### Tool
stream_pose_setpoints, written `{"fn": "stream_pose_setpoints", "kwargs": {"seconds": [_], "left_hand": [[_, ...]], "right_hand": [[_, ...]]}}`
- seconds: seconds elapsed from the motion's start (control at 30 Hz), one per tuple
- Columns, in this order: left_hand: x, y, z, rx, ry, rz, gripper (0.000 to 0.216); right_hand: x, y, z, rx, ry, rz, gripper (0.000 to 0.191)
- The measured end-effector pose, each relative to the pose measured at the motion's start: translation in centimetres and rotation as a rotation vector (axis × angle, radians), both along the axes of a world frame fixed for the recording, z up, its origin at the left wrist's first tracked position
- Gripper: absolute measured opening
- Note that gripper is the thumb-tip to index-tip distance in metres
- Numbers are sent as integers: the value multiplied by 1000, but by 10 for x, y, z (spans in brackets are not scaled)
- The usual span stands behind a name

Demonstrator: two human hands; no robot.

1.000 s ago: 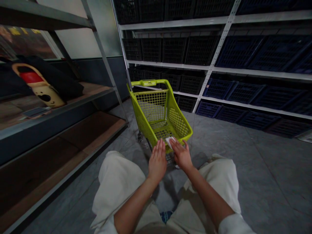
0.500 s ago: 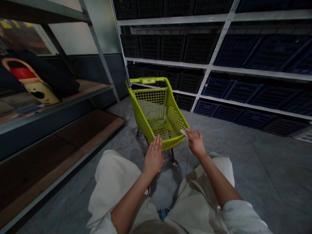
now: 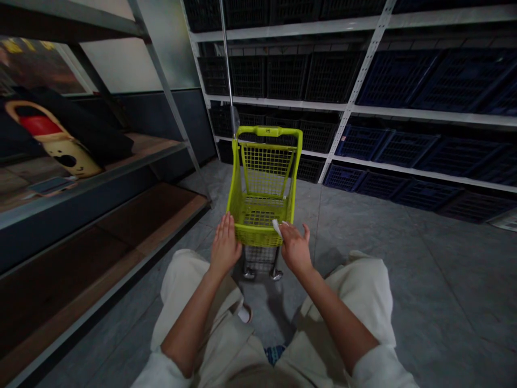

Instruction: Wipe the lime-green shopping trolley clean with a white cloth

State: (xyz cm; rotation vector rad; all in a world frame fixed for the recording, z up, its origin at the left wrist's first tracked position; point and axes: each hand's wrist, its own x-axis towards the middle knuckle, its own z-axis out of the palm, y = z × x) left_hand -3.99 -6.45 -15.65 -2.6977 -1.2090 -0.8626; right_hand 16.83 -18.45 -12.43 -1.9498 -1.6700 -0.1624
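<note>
A small lime-green shopping cart [image 3: 264, 178] stands on the grey floor right in front of me, its handle on the far side. My left hand [image 3: 225, 245] lies flat with fingers together against the cart's near left corner. My right hand [image 3: 294, 248] presses a small white cloth [image 3: 277, 227] onto the near right rim, fingers partly spread. The basket looks empty. My knees in cream trousers frame the bottom of the view.
Metal shelving with wooden boards runs along the left; a cream and red bag [image 3: 60, 145] and dark cloth lie on it. Racks of black and blue crates [image 3: 404, 81] fill the back and right. A metal pole [image 3: 228, 64] stands behind the cart.
The cart has swung round from slanting left to facing me squarely. Both hands shifted left with its near edge; the right hand still holds the white cloth.
</note>
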Motion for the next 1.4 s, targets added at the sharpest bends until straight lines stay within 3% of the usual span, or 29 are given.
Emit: {"fn": "stream_pose_setpoints", "kwargs": {"seconds": [0.13, 0.23, 0.37, 0.47, 0.63, 0.9, 1.0, 1.17, 1.33, 1.4], "left_hand": [[-15, 28, 2, -29, -30, 36, 83], [-14, 30, 6, -56, -20, 60, 83], [1, -1, 6, -57, 20, -67, 86], [9, -29, 1, -64, -33, -86, 88], [6, -45, -3, -27, -29, -57, 80], [2, -50, -6, 34, 4, -27, 74], [1, -50, -7, 45, 6, -28, 75], [2, -49, -2, 26, -13, -34, 78], [15, -80, 10, -70, -107, -47, 88], [23, -101, 11, -82, -51, -136, 90]], "right_hand": [[-33, 6, 1, -27, 38, 81, 60], [-53, 11, 2, -57, 45, 128, 57], [-71, 17, 3, -82, 45, 194, 51], [-76, 19, 4, -108, 26, 235, 49], [-62, 10, 6, -100, -33, 367, 53], [-11, -11, 5, -55, -172, 522, 64], [21, -8, 7, -38, -211, 455, 67], [72, 1, 13, 36, -216, 182, 73], [75, -1, 9, 80, -153, 89, 72], [68, -2, 7, 103, -118, 60, 70]]}}
